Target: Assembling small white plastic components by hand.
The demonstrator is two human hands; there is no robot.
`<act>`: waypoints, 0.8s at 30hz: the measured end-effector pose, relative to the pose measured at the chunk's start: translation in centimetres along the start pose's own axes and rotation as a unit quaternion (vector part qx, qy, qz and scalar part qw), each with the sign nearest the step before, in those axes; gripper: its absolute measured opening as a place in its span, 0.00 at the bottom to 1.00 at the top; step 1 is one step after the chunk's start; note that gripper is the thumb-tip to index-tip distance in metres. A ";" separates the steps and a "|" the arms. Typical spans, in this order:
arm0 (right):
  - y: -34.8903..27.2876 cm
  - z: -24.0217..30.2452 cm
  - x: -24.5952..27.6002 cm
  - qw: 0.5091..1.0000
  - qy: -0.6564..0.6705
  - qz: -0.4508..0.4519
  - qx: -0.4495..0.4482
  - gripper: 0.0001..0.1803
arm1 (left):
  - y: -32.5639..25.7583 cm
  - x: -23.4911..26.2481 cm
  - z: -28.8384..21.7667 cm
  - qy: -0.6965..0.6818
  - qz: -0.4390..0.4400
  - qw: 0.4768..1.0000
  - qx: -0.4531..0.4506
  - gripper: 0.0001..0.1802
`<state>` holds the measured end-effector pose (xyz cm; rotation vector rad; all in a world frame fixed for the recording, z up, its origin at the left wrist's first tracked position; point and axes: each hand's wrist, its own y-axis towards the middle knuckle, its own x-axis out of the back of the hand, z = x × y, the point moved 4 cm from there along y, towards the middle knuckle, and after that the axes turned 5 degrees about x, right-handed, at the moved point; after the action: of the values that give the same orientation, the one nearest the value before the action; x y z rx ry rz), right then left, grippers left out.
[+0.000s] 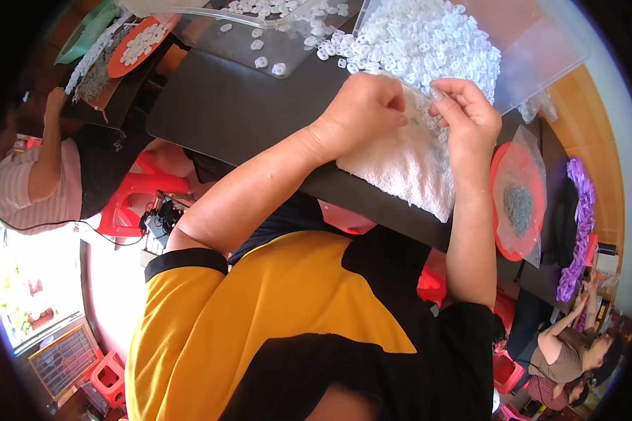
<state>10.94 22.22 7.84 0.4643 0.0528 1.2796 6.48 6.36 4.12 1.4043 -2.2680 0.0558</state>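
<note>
My left hand (369, 112) is curled closed over the white towel (397, 172) on the dark table. Whatever its fingers hold, if anything, is hidden. To its right, my right hand (468, 116) is raised at the towel's edge, thumb and forefinger pinched together. Anything between those fingertips is too small to name. Several small white plastic pieces (421, 104) with holes lie on the towel between my hands. Just beyond them rises a large heap of similar white plastic pieces (428, 42), partly in a clear plastic tray (541, 52).
Small grey metal parts (518, 209) lie in a bag on a red plate (500, 172) at right. Beyond are a purple bundle (577, 228) and seated people. A clear tray (211, 42) holds scattered pieces at far left. Another person (38, 175) works near a red stool (130, 203).
</note>
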 end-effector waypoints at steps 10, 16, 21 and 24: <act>-1.0 1.3 -2.1 0.990 0.082 0.115 -0.011 0.13 | 0.0 0.5 -0.5 -0.405 0.010 0.896 0.182 0.04; -0.7 1.6 -1.3 0.994 0.078 0.078 0.004 0.12 | 0.0 0.6 -0.8 -0.449 0.024 0.885 0.121 0.06; -0.7 1.6 -1.3 0.995 0.072 0.067 0.000 0.12 | -0.2 0.8 -1.0 -0.466 0.019 0.874 0.135 0.06; -0.8 1.7 -1.4 0.994 0.083 0.070 -0.009 0.12 | -0.1 0.7 -0.6 -0.471 0.023 0.871 0.140 0.06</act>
<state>11.77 20.28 8.78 0.3498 0.1508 1.4547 6.57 5.85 4.97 1.7772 -3.1764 -0.3881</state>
